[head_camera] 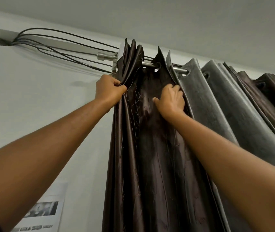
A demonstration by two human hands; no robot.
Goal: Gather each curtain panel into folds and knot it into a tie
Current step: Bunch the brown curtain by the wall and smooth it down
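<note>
Bottom and right of curtain (150,164) cut off, rod (150,64) mostly hidden behind folds, left hand (108,90) and right hand (171,101) fingertips buried in fabric, poster (46,210) print blurred, cables (58,41) vanish into wall (49,97)

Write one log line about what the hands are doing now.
stage: gathering folds | left hand: grips bunched folds of brown curtain near rod | right hand: grips next fold | knot: none in view

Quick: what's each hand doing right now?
Left hand: grips bunched curtain folds.
Right hand: fingers curled on a curtain fold.
</note>
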